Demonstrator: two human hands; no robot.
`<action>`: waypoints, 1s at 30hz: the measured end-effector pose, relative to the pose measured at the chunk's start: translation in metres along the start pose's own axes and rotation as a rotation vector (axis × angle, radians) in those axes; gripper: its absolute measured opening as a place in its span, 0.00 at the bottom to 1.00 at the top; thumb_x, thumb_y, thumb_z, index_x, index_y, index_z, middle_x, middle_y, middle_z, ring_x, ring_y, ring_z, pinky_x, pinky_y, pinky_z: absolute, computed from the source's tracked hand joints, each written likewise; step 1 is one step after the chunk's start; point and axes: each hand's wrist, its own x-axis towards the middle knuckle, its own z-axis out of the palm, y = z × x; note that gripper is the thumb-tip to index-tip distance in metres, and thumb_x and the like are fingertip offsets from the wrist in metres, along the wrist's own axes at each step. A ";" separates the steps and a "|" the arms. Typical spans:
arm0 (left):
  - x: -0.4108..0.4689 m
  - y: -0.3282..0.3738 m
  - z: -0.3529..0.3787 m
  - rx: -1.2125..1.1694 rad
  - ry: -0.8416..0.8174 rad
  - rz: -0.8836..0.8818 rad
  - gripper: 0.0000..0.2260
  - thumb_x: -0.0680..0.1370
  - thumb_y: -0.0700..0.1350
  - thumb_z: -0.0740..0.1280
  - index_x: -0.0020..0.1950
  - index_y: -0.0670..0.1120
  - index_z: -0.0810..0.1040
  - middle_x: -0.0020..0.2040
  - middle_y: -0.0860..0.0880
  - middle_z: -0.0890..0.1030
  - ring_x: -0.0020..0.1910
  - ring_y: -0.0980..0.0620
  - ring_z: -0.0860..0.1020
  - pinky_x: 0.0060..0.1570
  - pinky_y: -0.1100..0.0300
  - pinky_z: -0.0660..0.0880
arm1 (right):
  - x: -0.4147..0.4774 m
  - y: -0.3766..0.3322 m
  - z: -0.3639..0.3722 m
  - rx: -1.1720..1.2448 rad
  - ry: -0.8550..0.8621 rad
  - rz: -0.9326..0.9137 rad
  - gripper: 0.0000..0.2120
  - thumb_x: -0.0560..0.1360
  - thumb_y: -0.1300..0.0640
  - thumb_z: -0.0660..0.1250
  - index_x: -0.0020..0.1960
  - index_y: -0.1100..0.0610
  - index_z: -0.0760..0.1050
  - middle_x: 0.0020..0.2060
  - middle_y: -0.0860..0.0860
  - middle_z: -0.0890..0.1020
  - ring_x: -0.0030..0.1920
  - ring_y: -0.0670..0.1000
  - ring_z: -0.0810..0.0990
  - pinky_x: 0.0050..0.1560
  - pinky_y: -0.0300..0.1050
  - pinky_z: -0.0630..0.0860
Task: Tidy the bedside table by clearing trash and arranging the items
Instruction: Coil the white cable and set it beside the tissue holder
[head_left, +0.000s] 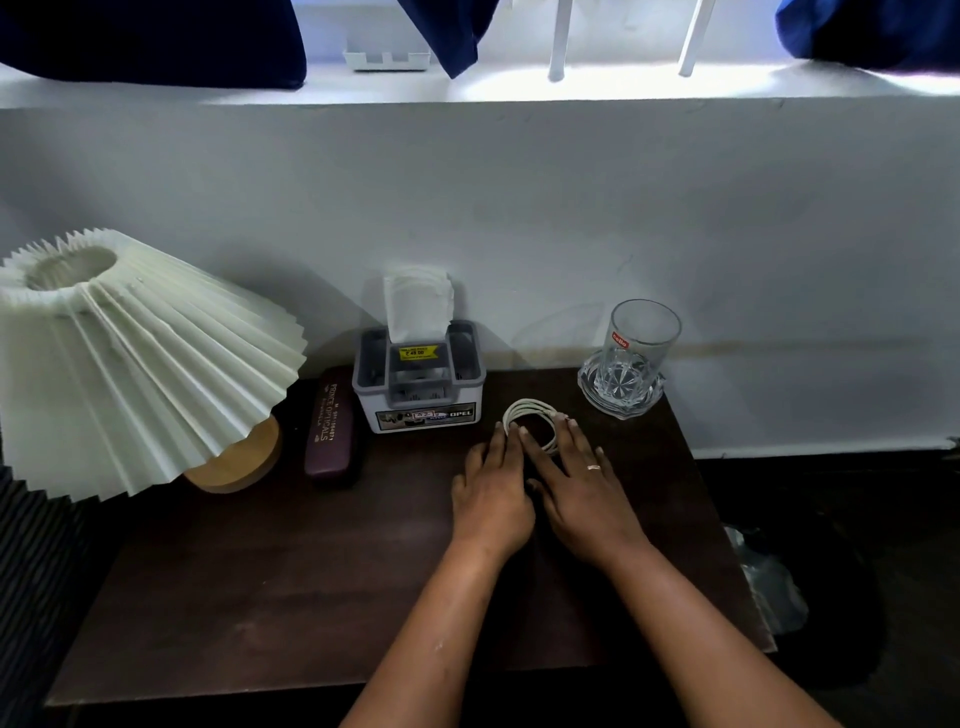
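Note:
A coiled white cable lies on the dark wooden bedside table, right of the tissue box. My left hand and my right hand lie side by side on the table with fingers stretched out. Their fingertips rest on the near part of the coil, and neither hand is closed around it. A grey tissue box with a white tissue sticking up stands at the back centre. A purple spectacle case lies left of it.
A pleated white lamp shade on a wooden base fills the left side. A drinking glass stands in a glass ashtray at the back right corner. A clear plastic bag hangs beyond the table's right edge. A white wall rises behind.

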 end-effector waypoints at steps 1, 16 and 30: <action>0.001 0.000 0.000 -0.003 -0.009 -0.003 0.31 0.77 0.45 0.58 0.76 0.50 0.47 0.78 0.53 0.48 0.74 0.48 0.51 0.68 0.44 0.58 | -0.002 0.000 0.001 -0.013 -0.007 0.004 0.27 0.80 0.45 0.50 0.74 0.39 0.39 0.77 0.52 0.40 0.76 0.51 0.37 0.73 0.54 0.46; 0.015 -0.002 -0.004 -0.060 -0.036 -0.020 0.34 0.74 0.39 0.57 0.76 0.51 0.45 0.78 0.55 0.48 0.75 0.49 0.50 0.67 0.43 0.59 | -0.009 0.010 0.001 -0.088 -0.059 -0.079 0.26 0.78 0.41 0.49 0.73 0.38 0.44 0.77 0.54 0.42 0.76 0.52 0.42 0.73 0.53 0.40; 0.019 -0.001 -0.009 -0.154 -0.003 -0.022 0.30 0.77 0.40 0.57 0.76 0.49 0.47 0.78 0.51 0.48 0.75 0.48 0.51 0.70 0.47 0.57 | 0.019 0.007 0.004 -0.079 0.000 0.033 0.26 0.78 0.40 0.47 0.74 0.39 0.45 0.77 0.54 0.44 0.76 0.52 0.43 0.73 0.56 0.42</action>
